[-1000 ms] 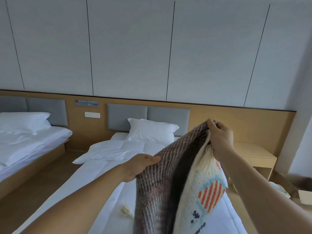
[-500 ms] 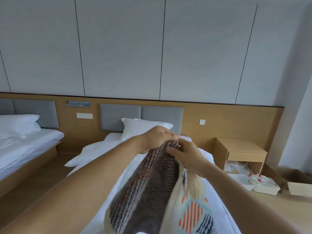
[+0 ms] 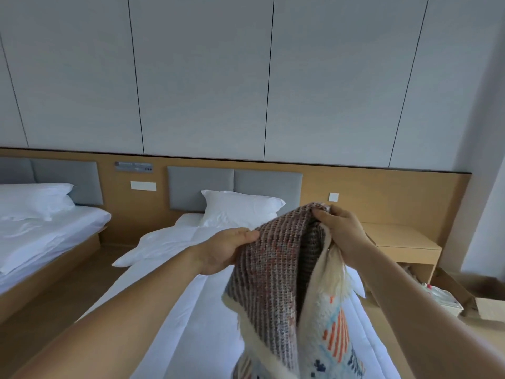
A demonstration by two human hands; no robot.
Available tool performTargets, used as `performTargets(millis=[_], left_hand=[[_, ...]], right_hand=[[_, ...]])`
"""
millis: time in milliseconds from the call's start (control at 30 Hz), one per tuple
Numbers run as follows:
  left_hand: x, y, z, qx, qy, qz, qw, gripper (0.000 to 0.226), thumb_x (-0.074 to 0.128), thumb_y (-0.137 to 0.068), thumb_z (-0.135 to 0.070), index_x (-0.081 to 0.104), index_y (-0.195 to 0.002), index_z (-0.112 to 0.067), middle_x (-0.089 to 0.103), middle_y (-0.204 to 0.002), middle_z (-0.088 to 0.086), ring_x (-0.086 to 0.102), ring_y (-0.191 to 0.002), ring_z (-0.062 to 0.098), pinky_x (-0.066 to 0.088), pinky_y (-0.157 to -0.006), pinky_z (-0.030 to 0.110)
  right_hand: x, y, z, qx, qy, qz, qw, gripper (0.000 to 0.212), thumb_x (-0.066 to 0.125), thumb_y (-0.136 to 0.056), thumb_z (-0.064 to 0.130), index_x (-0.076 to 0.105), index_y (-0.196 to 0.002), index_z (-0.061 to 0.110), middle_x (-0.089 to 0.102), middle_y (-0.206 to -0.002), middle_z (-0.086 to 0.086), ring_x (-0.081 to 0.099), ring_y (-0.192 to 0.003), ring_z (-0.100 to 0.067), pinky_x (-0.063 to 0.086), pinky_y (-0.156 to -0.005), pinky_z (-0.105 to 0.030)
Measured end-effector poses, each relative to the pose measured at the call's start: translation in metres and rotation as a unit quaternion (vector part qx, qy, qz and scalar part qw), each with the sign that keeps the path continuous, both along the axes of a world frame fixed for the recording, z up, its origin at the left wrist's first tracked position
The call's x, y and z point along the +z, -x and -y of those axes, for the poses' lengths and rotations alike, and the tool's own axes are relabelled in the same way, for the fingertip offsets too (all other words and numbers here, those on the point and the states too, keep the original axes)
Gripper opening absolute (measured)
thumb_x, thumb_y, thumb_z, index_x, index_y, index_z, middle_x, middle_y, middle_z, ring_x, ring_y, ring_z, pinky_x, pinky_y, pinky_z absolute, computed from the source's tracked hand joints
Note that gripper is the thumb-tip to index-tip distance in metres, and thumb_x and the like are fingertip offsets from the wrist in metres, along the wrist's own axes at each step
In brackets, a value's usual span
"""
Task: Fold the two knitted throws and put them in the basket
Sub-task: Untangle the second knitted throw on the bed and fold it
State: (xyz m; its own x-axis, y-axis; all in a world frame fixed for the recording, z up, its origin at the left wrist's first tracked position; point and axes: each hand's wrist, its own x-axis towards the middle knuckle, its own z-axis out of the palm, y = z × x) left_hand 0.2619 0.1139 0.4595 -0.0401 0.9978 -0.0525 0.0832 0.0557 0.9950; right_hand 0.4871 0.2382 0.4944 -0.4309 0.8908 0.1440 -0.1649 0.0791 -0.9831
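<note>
A person held one knitted throw [image 3: 278, 269] up in the air over the bed [image 3: 191, 310], partway through folding it.

The left hand [image 3: 224, 253] gripped the throw's upper edge, thumb on top and the fingers hidden behind the knit. The right hand [image 3: 341, 233] pinched the raised top corner between curled fingers [image 3: 323, 214]. The cloth hung doubled between them, its grey-and-rust ribbed side facing out and a cream patterned, fringed side showing at the right. This looked like the first fold of the first throw. The next move probably called for bringing the two held corners together and letting the hanging length square up before halving it again. Neither the second throw nor the basket was in view.
</note>
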Motion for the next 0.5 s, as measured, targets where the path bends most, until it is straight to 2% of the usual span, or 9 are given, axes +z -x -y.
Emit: performTargets(millis=[67, 167, 267, 333, 400, 433, 467, 500], left_hand=[[-0.001, 0.001, 0.001, 0.013, 0.008, 0.003, 1.000, 0.026, 0.061, -0.089, -0.038, 0.058, -0.088, -0.013, 0.060, -0.087, 0.004, 0.054, -0.079, 0.017, 0.041, -0.077, 0.030], [0.000, 0.003, 0.006, 0.035, 0.006, -0.033, 0.999, 0.022, 0.065, -0.089, -0.032, 0.063, -0.093, -0.011, 0.065, -0.087, 0.003, 0.059, -0.078, 0.015, 0.046, -0.076, 0.027], [0.007, 0.008, 0.009, 0.031, 0.010, -0.043, 0.999, 0.022, 0.068, -0.087, -0.029, 0.068, -0.090, -0.006, 0.071, -0.088, 0.007, 0.064, -0.077, 0.017, 0.052, -0.076, 0.028], [0.016, 0.006, 0.007, 0.045, -0.003, -0.037, 0.998, 0.025, 0.068, -0.089, -0.027, 0.071, -0.091, -0.002, 0.072, -0.095, 0.017, 0.066, -0.080, 0.024, 0.052, -0.084, 0.036], [0.027, -0.005, 0.000, 0.064, -0.030, -0.022, 0.997, 0.031, 0.067, -0.090, -0.026, 0.071, -0.093, 0.004, 0.070, -0.098, 0.023, 0.064, -0.082, 0.029, 0.049, -0.086, 0.040], [0.033, -0.013, -0.005, 0.062, -0.038, -0.018, 0.997, 0.035, 0.067, -0.091, -0.025, 0.068, -0.099, 0.009, 0.068, -0.101, 0.026, 0.063, -0.084, 0.031, 0.048, -0.086, 0.041], [0.038, -0.021, -0.008, 0.051, -0.041, -0.016, 0.998, 0.039, 0.066, -0.092, -0.025, 0.065, -0.104, 0.013, 0.066, -0.103, 0.028, 0.062, -0.087, 0.032, 0.048, -0.087, 0.042], [0.043, -0.029, -0.012, 0.034, -0.041, -0.017, 0.998, 0.041, 0.065, -0.092, -0.024, 0.063, -0.108, 0.014, 0.066, -0.104, 0.027, 0.061, -0.089, 0.032, 0.048, -0.089, 0.042]], right_hand=[[-0.001, -0.002, -0.007, -0.031, 0.023, -0.020, 0.999, 0.012, 0.067, -0.091, 0.013, 0.070, -0.100, 0.005, 0.075, -0.088, -0.015, 0.072, -0.076, -0.027, 0.056, -0.075, -0.037], [-0.002, -0.010, -0.020, -0.088, 0.051, -0.038, 0.994, 0.012, 0.068, -0.090, 0.014, 0.070, -0.098, 0.005, 0.075, -0.090, -0.014, 0.072, -0.080, -0.028, 0.057, -0.078, -0.039], [-0.008, -0.012, -0.024, -0.129, 0.015, 0.026, 0.991, 0.013, 0.068, -0.090, 0.012, 0.069, -0.100, 0.004, 0.073, -0.090, -0.014, 0.071, -0.079, -0.027, 0.057, -0.074, -0.034], [-0.011, -0.009, -0.018, -0.125, -0.050, 0.102, 0.986, 0.025, 0.071, -0.087, 0.017, 0.069, -0.108, 0.003, 0.074, -0.090, -0.010, 0.071, -0.081, -0.025, 0.058, -0.078, -0.036], [-0.015, -0.001, -0.005, -0.061, -0.104, 0.145, 0.982, 0.049, 0.080, -0.076, 0.034, 0.065, -0.120, 0.015, 0.076, -0.096, -0.006, 0.073, -0.086, -0.023, 0.059, -0.083, -0.041], [-0.017, 0.004, 0.003, -0.019, -0.121, 0.162, 0.979, 0.057, 0.082, -0.071, 0.041, 0.061, -0.122, 0.028, 0.076, -0.095, -0.003, 0.074, -0.083, -0.021, 0.061, -0.076, -0.040], [-0.018, 0.010, 0.011, 0.023, -0.135, 0.180, 0.974, 0.054, 0.081, -0.072, 0.043, 0.055, -0.119, 0.040, 0.076, -0.089, 0.001, 0.073, -0.075, -0.019, 0.059, -0.063, -0.034], [-0.018, 0.015, 0.018, 0.061, -0.148, 0.189, 0.969, 0.048, 0.077, -0.079, 0.039, 0.052, -0.118, 0.047, 0.074, -0.077, 0.005, 0.067, -0.061, -0.017, 0.050, -0.048, -0.029]])
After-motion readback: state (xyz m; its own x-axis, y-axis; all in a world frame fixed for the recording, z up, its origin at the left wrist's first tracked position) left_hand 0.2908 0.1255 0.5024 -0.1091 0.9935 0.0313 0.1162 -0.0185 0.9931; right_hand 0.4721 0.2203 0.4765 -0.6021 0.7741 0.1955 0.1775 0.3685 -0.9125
